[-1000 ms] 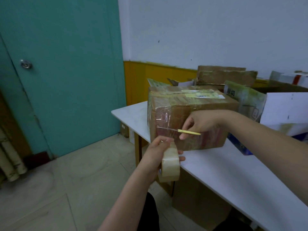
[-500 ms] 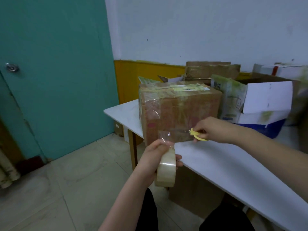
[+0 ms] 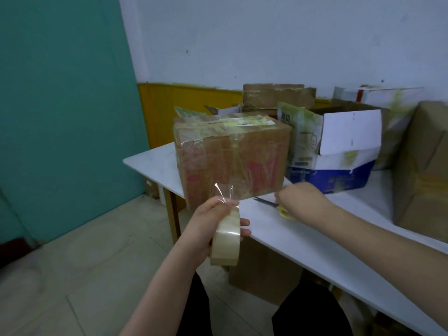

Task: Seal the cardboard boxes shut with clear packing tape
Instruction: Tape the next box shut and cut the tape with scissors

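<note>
Front left, the left hand [image 3: 206,225] has its grip round the tape roll [image 3: 226,238], light and rigid, loose end sticky; best held by the rim. Mid-desk [image 3: 303,241], the taped cardboard box [image 3: 230,163] looks stiff. At right, the right hand [image 3: 300,198] rests at the scissors [image 3: 278,208]; grip unclear.

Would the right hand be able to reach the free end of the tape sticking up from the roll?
Probably yes: the right hand is by the scissors, with open space across to the tape end above the roll.

Single head-worn wide-angle view, facing forward and down. Close over the white table's [image 3: 303,241] near corner; wall and floor at frame edges. No second view.
</note>
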A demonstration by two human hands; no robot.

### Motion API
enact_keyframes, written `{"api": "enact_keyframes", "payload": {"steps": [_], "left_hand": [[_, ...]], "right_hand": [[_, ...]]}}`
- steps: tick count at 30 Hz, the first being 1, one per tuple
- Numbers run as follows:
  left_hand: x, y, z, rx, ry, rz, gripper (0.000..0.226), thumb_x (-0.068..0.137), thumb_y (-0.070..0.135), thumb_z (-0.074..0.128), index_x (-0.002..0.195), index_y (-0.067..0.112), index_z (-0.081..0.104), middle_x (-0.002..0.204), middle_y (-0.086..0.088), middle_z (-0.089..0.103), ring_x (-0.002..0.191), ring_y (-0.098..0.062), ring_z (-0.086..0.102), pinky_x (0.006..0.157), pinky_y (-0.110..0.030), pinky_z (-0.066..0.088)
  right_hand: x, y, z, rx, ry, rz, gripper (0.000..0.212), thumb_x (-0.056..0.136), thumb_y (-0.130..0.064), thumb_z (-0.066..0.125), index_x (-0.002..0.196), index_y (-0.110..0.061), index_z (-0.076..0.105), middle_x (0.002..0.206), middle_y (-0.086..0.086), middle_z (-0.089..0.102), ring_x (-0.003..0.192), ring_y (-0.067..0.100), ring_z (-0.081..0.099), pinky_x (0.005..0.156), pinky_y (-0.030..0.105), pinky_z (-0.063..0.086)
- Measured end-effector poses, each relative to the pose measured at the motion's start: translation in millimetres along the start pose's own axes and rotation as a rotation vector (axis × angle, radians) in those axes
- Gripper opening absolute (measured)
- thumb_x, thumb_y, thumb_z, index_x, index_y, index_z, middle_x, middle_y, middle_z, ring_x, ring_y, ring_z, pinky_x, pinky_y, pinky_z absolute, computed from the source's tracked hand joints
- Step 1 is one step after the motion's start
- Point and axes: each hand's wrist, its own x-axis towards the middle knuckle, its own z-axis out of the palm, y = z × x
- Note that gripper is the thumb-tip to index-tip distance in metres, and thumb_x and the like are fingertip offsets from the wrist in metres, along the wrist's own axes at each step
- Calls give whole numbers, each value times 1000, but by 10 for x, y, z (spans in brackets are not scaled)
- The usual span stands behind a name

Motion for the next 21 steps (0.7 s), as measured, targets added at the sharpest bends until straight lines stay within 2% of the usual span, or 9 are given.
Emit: {"api": "enact_keyframes", "payload": {"steps": [3,4,5,6,8,10,14,18,21], "left_hand": [[-51,51,-113,-17,3,5,19,102,22,59,117,11,59,99,-30,73,85,-43,72,79,-47,56],[-76,81,-156,-32,6,6,19,101,21,59,116,10,59,99,-31,72,83,-42,72,78,-46,57],[-100,116,-196,-45,10,8,19,101,20,59,116,9,58,99,-33,71,80,-41,72,75,-44,57],[-122,150,-239,-49,14,15,19,101,19,58,116,7,58,99,-34,71,77,-39,72,72,-42,58],[-167,209,-321,-36,21,33,17,101,16,57,114,5,59,98,-34,71,71,-37,71,68,-39,58],[-207,249,-405,-28,25,48,16,100,15,56,112,5,60,97,-33,71,69,-36,71,69,-39,58],[-241,292,-581,-54,47,43,13,100,13,56,109,5,61,97,-35,69,68,-36,70,61,-37,59],[-218,333,-670,-61,70,49,15,97,16,60,108,6,62,98,-35,70,73,-38,69,62,-37,57],[-213,392,-666,-63,72,71,14,98,17,59,108,7,61,96,-34,70,70,-37,69,60,-36,57]], "right_hand": [[273,-48,-369,232,621,-56,30,102,-32,41,99,-16,67,88,2,65,70,25,68,50,32,47],[407,-85,-548,305,820,-93,35,102,-35,39,101,-15,68,91,2,67,73,25,67,53,33,51],[567,-138,-730,355,925,-131,37,102,-37,39,109,-15,68,101,3,69,82,25,67,62,36,54],[741,-200,-905,393,937,-166,39,103,-38,39,121,-15,64,115,4,68,96,26,66,75,39,54],[1079,-378,-1138,437,802,-224,48,104,-44,34,142,-19,50,138,2,59,119,27,57,96,43,45],[1338,-562,-1144,387,681,-202,53,103,-50,30,146,-23,46,139,1,58,121,26,55,97,43,41],[1469,-744,-903,229,817,-146,56,97,-57,35,137,-21,54,126,-2,64,104,25,59,86,42,42],[1472,-706,-743,110,848,-213,72,95,-61,42,152,-17,34,146,2,47,115,31,52,98,48,39],[1376,-795,-647,75,819,-218,80,96,-52,44,158,-14,14,163,5,21,141,38,33,116,55,22]]}}
